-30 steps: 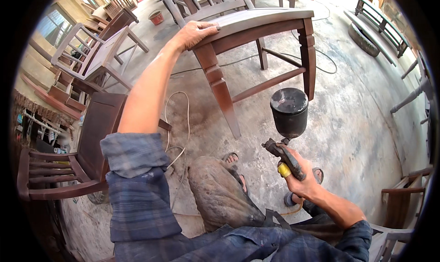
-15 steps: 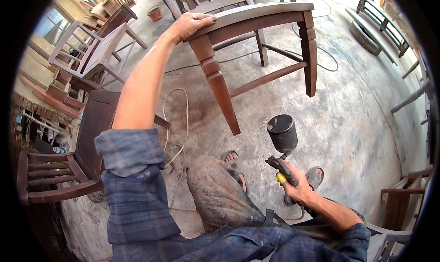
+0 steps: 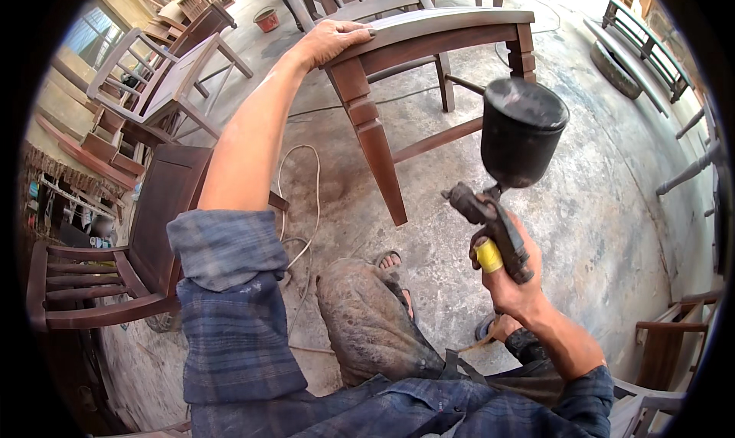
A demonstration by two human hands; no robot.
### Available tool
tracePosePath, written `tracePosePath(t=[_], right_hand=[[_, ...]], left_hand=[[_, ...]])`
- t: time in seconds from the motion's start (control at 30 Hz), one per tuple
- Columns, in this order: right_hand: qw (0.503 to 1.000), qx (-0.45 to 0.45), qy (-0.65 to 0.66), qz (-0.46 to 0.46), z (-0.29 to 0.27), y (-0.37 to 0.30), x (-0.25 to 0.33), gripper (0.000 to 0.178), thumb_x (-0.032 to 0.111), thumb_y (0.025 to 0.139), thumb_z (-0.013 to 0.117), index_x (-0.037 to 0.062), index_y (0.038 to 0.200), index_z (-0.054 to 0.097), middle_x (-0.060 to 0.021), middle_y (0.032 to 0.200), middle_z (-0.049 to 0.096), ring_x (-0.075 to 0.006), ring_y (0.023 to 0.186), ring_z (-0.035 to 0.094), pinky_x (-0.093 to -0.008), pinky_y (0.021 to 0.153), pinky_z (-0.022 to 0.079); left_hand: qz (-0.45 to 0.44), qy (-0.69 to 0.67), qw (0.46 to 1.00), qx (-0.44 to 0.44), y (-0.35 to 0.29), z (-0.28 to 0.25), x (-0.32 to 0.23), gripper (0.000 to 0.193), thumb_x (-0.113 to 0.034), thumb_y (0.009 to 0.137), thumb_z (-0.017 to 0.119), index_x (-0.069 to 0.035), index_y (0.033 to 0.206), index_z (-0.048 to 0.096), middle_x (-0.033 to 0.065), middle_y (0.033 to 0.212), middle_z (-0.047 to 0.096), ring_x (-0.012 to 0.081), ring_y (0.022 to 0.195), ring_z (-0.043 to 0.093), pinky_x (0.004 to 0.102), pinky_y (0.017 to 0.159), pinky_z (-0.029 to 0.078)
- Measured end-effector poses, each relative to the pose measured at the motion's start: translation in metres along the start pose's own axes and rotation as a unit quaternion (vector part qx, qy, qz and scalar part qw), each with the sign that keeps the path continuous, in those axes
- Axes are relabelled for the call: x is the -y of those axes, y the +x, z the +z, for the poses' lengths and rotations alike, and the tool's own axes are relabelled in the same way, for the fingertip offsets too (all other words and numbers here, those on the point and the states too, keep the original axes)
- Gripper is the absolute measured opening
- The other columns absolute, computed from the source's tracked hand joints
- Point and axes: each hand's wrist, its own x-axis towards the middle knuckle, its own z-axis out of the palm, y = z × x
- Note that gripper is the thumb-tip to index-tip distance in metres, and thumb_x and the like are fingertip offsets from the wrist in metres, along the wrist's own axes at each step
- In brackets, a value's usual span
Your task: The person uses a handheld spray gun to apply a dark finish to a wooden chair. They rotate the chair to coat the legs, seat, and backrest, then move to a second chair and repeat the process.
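Observation:
A dark reddish-brown wooden chair stands in front of me, its front legs showing tapered, notched shapes. My left hand grips the left front corner of its seat, fingers lying over the top edge. In my right hand is a spray gun, its handle wrapped by my fingers. A black round cup sits on top of the gun and hides part of the chair's right front leg. Something yellow is wrapped around a digit of my right hand. The gun is apart from the chair.
A dark chair lies tipped at my left; a greyish chair stands beyond it. A pale hose loops over the concrete floor. A red bucket stands far back. A tyre and wooden frames line the right side.
My right hand has raised the spray gun upward and closer to me, so its cup looks larger and now overlaps the chair. My left hand stays on the seat corner.

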Motion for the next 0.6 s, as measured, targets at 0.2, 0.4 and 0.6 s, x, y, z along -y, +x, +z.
tracePosePath(t=[0.2, 0.4, 0.6], right_hand=[[0.999, 0.005, -0.030, -0.025, 0.003, 0.002, 0.003, 0.049, 0.001, 0.093, 0.063, -0.0051, 0.140, 0.055, -0.0158, 0.107, 0.070, -0.0175, 0.086, 0.066, -0.0298, 0.083, 0.052], [0.994, 0.064, -0.091, 0.019, -0.006, -0.028, -0.011, 0.048, -0.001, 0.092, 0.065, -0.0036, 0.139, 0.056, -0.0207, 0.114, 0.071, -0.0181, 0.097, 0.070, -0.0299, 0.087, 0.052], [0.996, 0.043, -0.065, 0.045, -0.005, -0.024, -0.002, 0.050, 0.000, 0.092, 0.065, -0.0022, 0.141, 0.056, -0.0181, 0.108, 0.071, -0.0170, 0.093, 0.068, -0.0296, 0.086, 0.052]], left_hand=[[-0.010, 0.003, 1.000, -0.004, -0.002, 0.003, -0.003, 0.051, -0.043, 0.099, 0.067, -0.005, 0.132, 0.071, 0.0072, 0.133, 0.070, 0.0155, 0.123, 0.061, 0.0287, 0.110, 0.043], [-0.009, -0.006, 1.000, 0.002, 0.000, 0.009, -0.007, 0.050, -0.042, 0.098, 0.068, -0.005, 0.132, 0.071, 0.0070, 0.132, 0.071, 0.0146, 0.121, 0.061, 0.0281, 0.109, 0.044], [0.002, -0.014, 1.000, 0.000, 0.000, 0.005, -0.005, 0.046, -0.039, 0.099, 0.068, -0.005, 0.130, 0.072, 0.0065, 0.128, 0.072, 0.0142, 0.118, 0.062, 0.0279, 0.107, 0.045]])
